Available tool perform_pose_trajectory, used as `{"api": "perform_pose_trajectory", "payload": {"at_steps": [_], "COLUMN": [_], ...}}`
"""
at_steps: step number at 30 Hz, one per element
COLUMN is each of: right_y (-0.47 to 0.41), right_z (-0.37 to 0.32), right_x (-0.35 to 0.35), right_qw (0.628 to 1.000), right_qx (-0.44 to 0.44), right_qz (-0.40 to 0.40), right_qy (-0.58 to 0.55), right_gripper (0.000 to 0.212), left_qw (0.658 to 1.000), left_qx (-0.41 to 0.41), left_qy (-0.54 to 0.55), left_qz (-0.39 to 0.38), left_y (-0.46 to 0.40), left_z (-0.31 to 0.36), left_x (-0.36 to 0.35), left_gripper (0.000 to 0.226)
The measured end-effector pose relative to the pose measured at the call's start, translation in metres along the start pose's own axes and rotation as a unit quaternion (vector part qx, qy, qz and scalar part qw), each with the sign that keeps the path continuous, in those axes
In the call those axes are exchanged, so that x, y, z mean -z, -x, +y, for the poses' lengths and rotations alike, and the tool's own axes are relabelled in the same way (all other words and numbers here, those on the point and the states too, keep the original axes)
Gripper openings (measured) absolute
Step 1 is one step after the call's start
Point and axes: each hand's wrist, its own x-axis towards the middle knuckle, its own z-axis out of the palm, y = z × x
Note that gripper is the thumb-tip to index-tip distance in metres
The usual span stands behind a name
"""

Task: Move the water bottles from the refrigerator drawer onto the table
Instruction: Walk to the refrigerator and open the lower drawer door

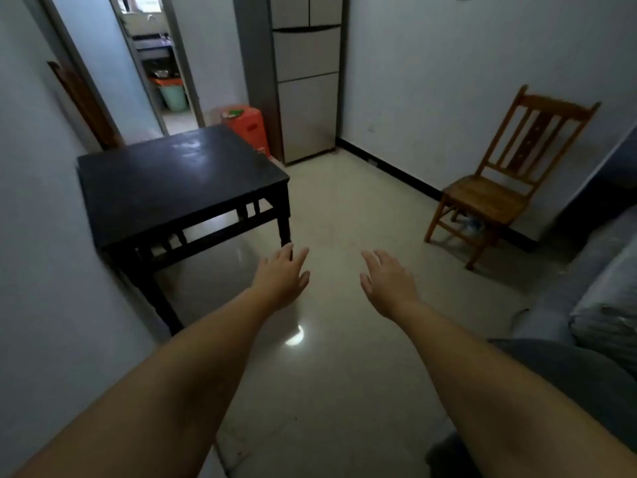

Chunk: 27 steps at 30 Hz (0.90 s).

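Both arms are reaching forward over the pale floor (344, 215), palms down. The left hand (282, 279) is holding nothing, fingers straight and slightly spread, hovering just beside the near right leg of the black table (165, 181). The right hand (387, 279) is likewise carrying nothing, fingers relaxed and extended, well apart from the table and from the wooden chair (499, 188). The two hands are sitting near each other at about the same height in the view, not touching. The refrigerator (306, 84) is standing against the far wall, beyond the table's far right corner, with all its doors and drawers appearing closed; no water bottles are showing, so their position cannot be told from this view. An orange stool (250, 127) is sitting between the table and the refrigerator, with something green and white on top, too blurred to identify. The chair is standing against the right wall. A grey sofa (586, 294) is occupying the right edge. A doorway (162, 63) at upper left is opening onto another room.
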Motion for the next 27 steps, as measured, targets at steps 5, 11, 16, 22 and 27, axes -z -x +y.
{"api": "perform_pose_trajectory", "payload": {"at_steps": [5,11,16,22,27], "right_y": [-0.038,-0.128,-0.210,-0.297,-0.374], "right_z": [0.029,0.083,0.128,0.155,0.156], "right_x": [0.001,0.022,0.047,0.061,0.063], "right_qw": [1.000,1.000,0.999,0.999,0.999], "right_qx": [-0.017,-0.012,-0.014,0.005,0.023], "right_qz": [-0.009,0.009,0.014,0.017,0.011], "right_qy": [0.002,0.012,0.027,0.030,0.031], "right_gripper": [0.051,0.051,0.051,0.050,0.050], "left_qw": [1.000,0.999,0.998,0.998,0.997], "left_qx": [-0.013,-0.008,0.002,0.008,0.023], "left_qy": [0.016,0.034,0.049,0.053,0.052], "left_qz": [-0.001,0.008,0.029,0.044,0.046], "left_y": [-0.045,-0.143,-0.227,-0.309,-0.380], "left_z": [0.014,0.038,0.063,0.081,0.066], "left_x": [0.002,0.008,0.028,0.039,0.047], "left_gripper": [0.059,0.060,0.059,0.060,0.060]}}
